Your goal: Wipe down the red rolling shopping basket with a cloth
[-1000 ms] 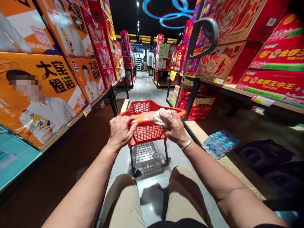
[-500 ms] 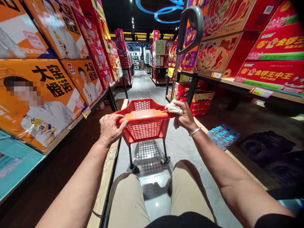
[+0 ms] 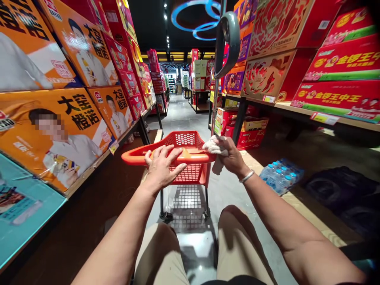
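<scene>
An orange-red plastic shopping cart [image 3: 190, 173] with a mesh basket stands in front of my knees. Across its handle [image 3: 133, 156] lies my left hand [image 3: 160, 168], palm down near the middle, open, with the fingers spread and the thumb pointing right. At the handle's right end, my right hand [image 3: 233, 158] is closed on a crumpled white cloth [image 3: 215, 145], which touches the handle. A bracelet circles the right wrist. The undersides of both hands are hidden.
Orange cartons [image 3: 56, 130] fill the left shelf. Red boxes [image 3: 332, 97] sit on the right shelf, above a pack of bottled water [image 3: 279, 176]. A grey loop-shaped handle on a pole [image 3: 227, 43] rises at the right. The tiled aisle [image 3: 179, 113] runs ahead.
My left hand has slid right, from the handle's left end toward its middle, and its fingers have spread. The handle now reaches further left. My right hand keeps the cloth near the right end.
</scene>
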The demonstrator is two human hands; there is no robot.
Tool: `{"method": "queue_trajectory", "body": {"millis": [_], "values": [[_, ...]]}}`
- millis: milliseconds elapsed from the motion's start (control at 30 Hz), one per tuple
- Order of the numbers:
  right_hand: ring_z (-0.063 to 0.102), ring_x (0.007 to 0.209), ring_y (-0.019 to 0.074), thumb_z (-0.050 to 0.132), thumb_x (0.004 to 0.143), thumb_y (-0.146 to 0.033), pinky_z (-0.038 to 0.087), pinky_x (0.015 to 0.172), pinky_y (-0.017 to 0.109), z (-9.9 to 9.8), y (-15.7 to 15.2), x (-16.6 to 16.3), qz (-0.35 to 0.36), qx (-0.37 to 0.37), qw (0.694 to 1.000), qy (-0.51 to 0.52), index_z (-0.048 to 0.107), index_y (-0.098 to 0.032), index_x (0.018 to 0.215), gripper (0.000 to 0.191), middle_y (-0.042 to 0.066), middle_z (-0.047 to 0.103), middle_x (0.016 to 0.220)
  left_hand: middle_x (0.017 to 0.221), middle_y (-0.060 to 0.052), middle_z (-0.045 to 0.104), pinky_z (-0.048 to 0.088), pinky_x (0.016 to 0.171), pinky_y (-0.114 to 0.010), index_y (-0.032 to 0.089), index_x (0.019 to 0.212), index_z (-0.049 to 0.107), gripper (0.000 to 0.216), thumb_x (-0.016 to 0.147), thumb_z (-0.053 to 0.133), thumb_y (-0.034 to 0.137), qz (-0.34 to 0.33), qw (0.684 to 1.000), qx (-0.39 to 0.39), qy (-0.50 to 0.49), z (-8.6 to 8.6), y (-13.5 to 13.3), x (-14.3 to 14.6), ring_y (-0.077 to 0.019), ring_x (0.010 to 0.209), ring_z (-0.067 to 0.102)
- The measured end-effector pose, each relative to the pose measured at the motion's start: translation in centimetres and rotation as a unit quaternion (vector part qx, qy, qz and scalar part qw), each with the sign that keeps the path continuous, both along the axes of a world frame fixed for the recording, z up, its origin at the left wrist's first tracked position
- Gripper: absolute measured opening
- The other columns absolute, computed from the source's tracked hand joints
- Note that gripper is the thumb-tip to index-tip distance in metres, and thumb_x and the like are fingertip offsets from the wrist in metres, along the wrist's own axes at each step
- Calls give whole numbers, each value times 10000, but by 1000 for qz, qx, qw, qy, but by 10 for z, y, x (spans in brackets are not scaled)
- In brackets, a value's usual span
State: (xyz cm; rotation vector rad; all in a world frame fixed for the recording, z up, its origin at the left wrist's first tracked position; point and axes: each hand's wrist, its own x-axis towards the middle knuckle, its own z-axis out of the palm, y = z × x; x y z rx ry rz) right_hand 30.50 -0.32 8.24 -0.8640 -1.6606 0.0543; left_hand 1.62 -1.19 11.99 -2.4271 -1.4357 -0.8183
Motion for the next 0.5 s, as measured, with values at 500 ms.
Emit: {"method": "queue_trajectory", "body": {"millis": [500], "values": [[666,1091,251,689,881,-371,606,957,500,-14,-12,-6,82,-26,994,62,605,-311,1159,297,58,633,1147,1513,-86,532,183,1167,-702,374,1404,583,576,860,666,546,-39,998,-37,28,8,10,-34,-358,1402,447]]}}
